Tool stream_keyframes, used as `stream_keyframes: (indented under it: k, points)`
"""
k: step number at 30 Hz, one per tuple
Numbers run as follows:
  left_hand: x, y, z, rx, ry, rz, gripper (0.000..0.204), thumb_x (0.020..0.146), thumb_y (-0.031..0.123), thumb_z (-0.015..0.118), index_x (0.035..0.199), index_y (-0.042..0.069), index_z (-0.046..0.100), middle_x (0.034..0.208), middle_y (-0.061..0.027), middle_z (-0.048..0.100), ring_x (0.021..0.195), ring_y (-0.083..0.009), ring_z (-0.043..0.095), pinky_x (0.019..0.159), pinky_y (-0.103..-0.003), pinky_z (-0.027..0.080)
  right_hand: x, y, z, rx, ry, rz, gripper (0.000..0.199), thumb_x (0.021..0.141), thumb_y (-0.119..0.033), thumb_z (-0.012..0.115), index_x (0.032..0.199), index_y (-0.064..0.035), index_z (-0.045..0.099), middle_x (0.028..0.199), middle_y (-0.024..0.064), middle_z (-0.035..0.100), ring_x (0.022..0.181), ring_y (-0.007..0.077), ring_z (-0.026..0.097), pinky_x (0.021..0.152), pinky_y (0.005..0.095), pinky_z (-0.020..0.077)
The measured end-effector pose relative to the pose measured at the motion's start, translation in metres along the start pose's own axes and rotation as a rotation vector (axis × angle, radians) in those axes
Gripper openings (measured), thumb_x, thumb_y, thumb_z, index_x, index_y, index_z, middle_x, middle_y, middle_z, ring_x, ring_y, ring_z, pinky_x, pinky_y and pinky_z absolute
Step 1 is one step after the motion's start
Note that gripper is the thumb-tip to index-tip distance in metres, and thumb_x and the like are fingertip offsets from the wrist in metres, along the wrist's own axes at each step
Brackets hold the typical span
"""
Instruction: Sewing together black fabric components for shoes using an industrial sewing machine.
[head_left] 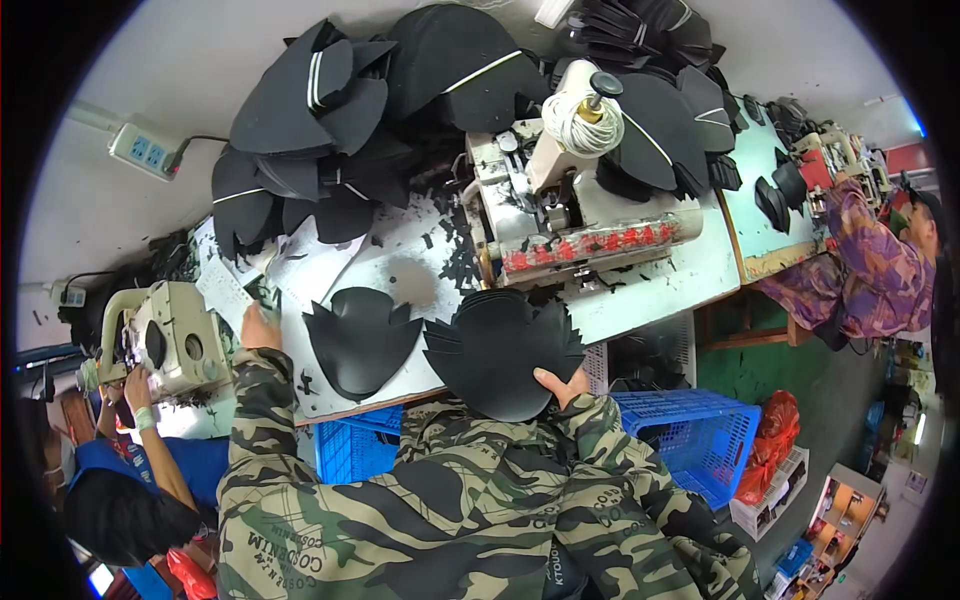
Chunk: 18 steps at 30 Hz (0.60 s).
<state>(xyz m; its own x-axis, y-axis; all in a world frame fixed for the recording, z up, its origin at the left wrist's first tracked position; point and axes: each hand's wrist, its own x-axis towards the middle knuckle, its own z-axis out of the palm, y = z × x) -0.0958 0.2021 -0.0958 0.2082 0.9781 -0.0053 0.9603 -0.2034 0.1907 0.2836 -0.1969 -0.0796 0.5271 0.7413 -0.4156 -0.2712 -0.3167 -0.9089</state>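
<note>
My right hand (562,387) grips a stack of black curved sheet pieces (500,350) at the table's front edge, its thumb on top and its other fingers hidden beneath. The pieces have pointed, notched sides and rounded lower edges. My left hand (261,328) reaches to the left part of the table, beside white paper sheets (222,290). Its fingers look bent together; what they hold, if anything, cannot be made out. Between my hands lies a separate black notched piece (362,342), touched by neither hand.
A sewing machine (590,230) with a cord-wrapped post stands ahead, black scraps around it. Tied bundles of black pieces (310,90) line the back. Blue crates (690,440) sit below. Co-workers use machines at left (165,340) and far right (860,240).
</note>
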Motion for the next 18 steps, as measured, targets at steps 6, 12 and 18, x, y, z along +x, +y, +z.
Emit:
stream_keyframes:
  k: [6,12,18]
  points:
    - [-0.072,0.131,-0.038,-0.419,-0.005,0.223,0.033,0.08,0.018,0.064,0.107,0.001,0.056,0.098,-0.0172,0.06,0.089,-0.0343,0.058,0.079,-0.039,0.046,-0.001,-0.007,0.002,0.019,0.009,-0.039,0.06,0.074,-0.015,0.07,0.124,0.0025,0.041,0.114,0.0128,0.054,0.102,0.0211,0.053,0.089,0.0326,0.0418]
    - [-0.119,0.274,-0.043,-0.423,-0.236,0.598,0.05,0.074,0.021,0.07,0.116,0.003,0.05,0.109,-0.0169,0.057,0.098,-0.0313,0.056,0.084,-0.034,0.045,0.003,-0.001,0.001,0.067,-0.013,-0.025,0.063,0.073,-0.015,0.071,0.124,0.0026,0.039,0.115,0.0132,0.053,0.103,0.0211,0.052,0.09,0.0326,0.0415]
    - [-0.147,0.302,-0.045,-0.341,-0.161,0.989,0.05,0.062,0.01,0.073,0.106,0.001,0.05,0.111,-0.0163,0.054,0.097,-0.0357,0.053,0.086,-0.038,0.043,0.001,0.014,-0.003,0.045,0.007,-0.008,0.069,0.071,-0.016,0.073,0.127,0.0036,0.035,0.117,0.0145,0.052,0.106,0.0227,0.051,0.092,0.0335,0.0398]
